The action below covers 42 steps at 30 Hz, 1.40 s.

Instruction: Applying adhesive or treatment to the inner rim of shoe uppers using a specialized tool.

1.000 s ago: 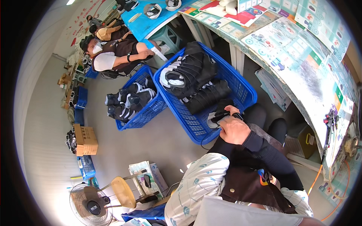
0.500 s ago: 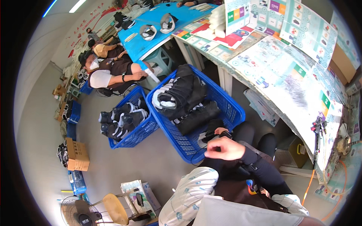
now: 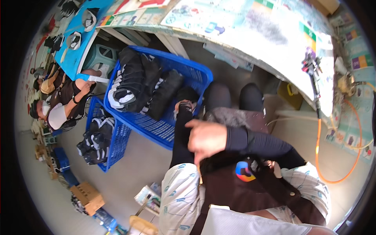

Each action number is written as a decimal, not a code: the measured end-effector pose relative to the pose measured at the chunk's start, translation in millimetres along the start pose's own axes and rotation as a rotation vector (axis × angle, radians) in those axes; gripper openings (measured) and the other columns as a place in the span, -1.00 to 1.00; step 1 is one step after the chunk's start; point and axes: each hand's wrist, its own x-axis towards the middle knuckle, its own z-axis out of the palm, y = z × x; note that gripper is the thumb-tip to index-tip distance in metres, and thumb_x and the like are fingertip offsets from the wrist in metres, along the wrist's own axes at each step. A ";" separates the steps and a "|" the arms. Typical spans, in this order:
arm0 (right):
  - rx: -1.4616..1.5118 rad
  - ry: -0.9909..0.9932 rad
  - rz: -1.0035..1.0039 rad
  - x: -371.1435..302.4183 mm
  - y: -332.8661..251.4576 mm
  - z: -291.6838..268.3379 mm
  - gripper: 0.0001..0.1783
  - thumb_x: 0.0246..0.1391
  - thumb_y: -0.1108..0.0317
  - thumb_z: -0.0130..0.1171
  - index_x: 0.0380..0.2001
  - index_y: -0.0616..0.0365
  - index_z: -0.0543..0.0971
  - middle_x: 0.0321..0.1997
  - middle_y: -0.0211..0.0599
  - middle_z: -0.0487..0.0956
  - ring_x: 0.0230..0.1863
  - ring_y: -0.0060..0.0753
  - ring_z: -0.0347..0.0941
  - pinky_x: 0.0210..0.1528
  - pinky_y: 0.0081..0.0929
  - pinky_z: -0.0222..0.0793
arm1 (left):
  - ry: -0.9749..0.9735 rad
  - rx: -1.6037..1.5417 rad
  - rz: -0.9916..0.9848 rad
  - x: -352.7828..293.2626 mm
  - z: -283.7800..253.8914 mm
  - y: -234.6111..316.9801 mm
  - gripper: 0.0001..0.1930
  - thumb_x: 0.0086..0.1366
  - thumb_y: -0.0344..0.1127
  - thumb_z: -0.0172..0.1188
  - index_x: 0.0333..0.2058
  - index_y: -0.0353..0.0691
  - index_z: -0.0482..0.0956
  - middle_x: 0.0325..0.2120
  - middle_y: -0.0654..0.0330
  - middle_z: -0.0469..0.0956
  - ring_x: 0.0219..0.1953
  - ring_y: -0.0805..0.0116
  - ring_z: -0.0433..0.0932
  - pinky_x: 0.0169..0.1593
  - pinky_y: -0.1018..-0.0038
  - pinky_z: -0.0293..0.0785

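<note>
My left hand (image 3: 181,105) reaches over the near right end of a large blue basket (image 3: 200,66), its fingers closed around a dark shoe (image 3: 188,94) that is mostly hidden by the hand and sleeve. Bundled black shoe uppers (image 3: 127,80) with white and grey parts lie in the basket, left of that hand. My right hand (image 3: 207,137) crosses in front of my left forearm, close to its black sleeve. Its fingers look bent and are smeared by motion; whether they grip anything does not show.
A smaller blue basket (image 3: 119,141) of black-and-grey shoes stands at the left. A paper-covered table (image 3: 235,17) spans the far side, with a tool (image 3: 313,72) hanging from it beside an orange hose (image 3: 318,152). One person (image 3: 66,100) sits at far left near a cardboard box (image 3: 87,197).
The view has swung, so the baskets and table sit further left. My right hand has shifted from above the shoe back over my left forearm. My left hand stays at the basket.
</note>
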 end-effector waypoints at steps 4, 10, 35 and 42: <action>0.698 0.343 0.242 12.4 59.0 29.6 -0.54 0.39 -0.08 0.23 -0.30 0.15 0.65 -0.17 -0.18 0.60 -0.02 -0.08 0.51 0.13 -0.19 0.40 | -0.143 -0.099 0.080 -23.8 17.7 24.9 -0.60 0.34 0.02 0.27 -0.09 -0.15 0.81 0.05 -0.04 0.71 0.07 -0.06 0.72 0.10 0.06 0.66; 0.243 -0.028 0.539 32.2 41.0 55.2 -0.70 0.13 0.17 0.26 -0.25 0.19 0.68 -0.16 -0.16 0.63 0.00 -0.02 0.54 0.18 -0.21 0.46 | -0.345 -0.169 0.126 -53.0 24.0 34.0 -0.59 0.33 0.03 0.28 -0.09 -0.15 0.81 0.05 -0.04 0.72 0.07 -0.05 0.72 0.10 0.07 0.66; 0.503 0.523 1.252 -175.1 81.5 -25.3 -0.96 0.21 0.51 0.26 -0.31 0.23 0.58 -0.52 -0.38 0.53 -0.50 -0.63 0.41 -0.43 -0.53 0.32 | -0.193 0.361 -0.400 305.0 196.6 -209.4 -0.72 0.39 -0.13 0.17 -0.26 -0.04 0.86 -0.25 0.12 0.82 -0.21 -0.17 0.78 -0.30 0.01 0.73; 0.474 0.535 1.284 -172.1 72.2 -33.4 -0.96 0.27 0.56 0.23 -0.30 0.27 0.57 -0.54 -0.41 0.55 -0.51 -0.67 0.43 -0.43 -0.56 0.34 | -0.253 0.445 0.120 288.6 113.3 -140.5 -0.71 0.25 -0.17 0.24 -0.27 -0.24 0.82 -0.19 -0.08 0.77 -0.06 -0.07 0.76 0.01 0.11 0.70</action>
